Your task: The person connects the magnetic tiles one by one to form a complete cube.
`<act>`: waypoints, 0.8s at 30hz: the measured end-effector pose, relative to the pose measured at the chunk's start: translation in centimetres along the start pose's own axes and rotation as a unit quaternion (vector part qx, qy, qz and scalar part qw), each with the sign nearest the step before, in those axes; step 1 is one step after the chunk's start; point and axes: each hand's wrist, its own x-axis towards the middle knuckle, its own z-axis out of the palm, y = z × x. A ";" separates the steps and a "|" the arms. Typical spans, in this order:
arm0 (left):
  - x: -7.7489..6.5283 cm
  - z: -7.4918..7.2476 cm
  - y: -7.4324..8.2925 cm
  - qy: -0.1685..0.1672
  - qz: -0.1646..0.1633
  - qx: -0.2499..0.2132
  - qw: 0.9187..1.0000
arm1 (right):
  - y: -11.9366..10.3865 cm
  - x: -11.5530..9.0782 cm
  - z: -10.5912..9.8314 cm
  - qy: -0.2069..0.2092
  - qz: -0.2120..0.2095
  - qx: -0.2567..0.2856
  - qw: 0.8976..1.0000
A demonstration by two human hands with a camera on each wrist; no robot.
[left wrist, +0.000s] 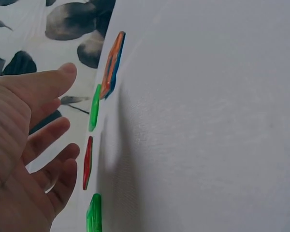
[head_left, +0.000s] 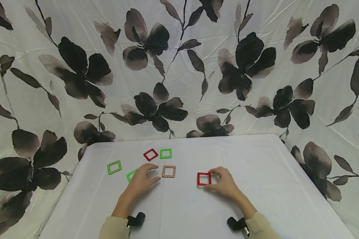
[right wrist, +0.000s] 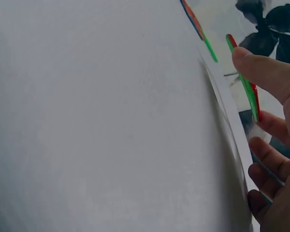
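Between thumb and fingertips, my right hand (head_left: 225, 182) pinches a small red square frame (head_left: 198, 179) by its right side, above the right-middle of the table. In the right wrist view this square frame (right wrist: 248, 92) shows a green face backing the red one. My left hand (head_left: 141, 181) hovers with loosely bent fingers and holds nothing. Just right of its fingertips lies an orange square frame (head_left: 169, 176), whose underside looks blue in the left wrist view. A green square frame (head_left: 128, 177) is partly hidden behind the left hand.
Beyond the left hand lie another red square frame (head_left: 146, 157), turned cornerwise, and a green one (head_left: 166, 158) beside it. Farther left is a tilted green frame (head_left: 114, 172). The white table (head_left: 287, 186) ends at a floral cloth backdrop (head_left: 197, 83).
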 end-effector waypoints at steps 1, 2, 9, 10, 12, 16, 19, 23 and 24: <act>0.1 0.0 -0.1 -0.003 0.002 -0.001 1.000 | 0.1 0.0 0.2 0.002 -0.003 -0.007 1.000; 0.2 0.0 -0.1 -0.007 0.000 -0.002 1.000 | 0.1 -0.1 0.4 0.004 -0.006 -0.012 1.000; 1.0 0.2 -0.4 -0.020 0.017 0.008 1.000 | 0.1 -0.2 1.4 -0.006 -0.014 -0.037 0.999; 1.2 0.2 -0.4 -0.023 0.022 0.009 0.999 | 0.1 -0.2 1.5 -0.006 -0.013 -0.041 0.999; 1.6 0.3 -0.3 -0.030 0.030 0.010 0.999 | 0.1 -0.3 1.5 -0.007 -0.010 -0.050 0.999; 2.2 0.6 -0.2 -0.039 0.032 0.023 0.998 | -0.1 -0.3 1.5 -0.004 -0.006 -0.071 0.997; 2.5 0.6 -0.2 -0.042 0.035 0.032 0.998 | -0.2 -0.3 1.7 -0.007 -0.007 -0.092 0.996; 2.7 0.7 -0.3 -0.045 0.030 0.039 0.998 | -0.2 -0.2 2.0 -0.015 -0.018 -0.107 0.994; 2.8 0.8 -0.3 -0.048 0.027 0.039 0.998 | -0.2 -0.2 2.0 -0.017 -0.020 -0.109 0.994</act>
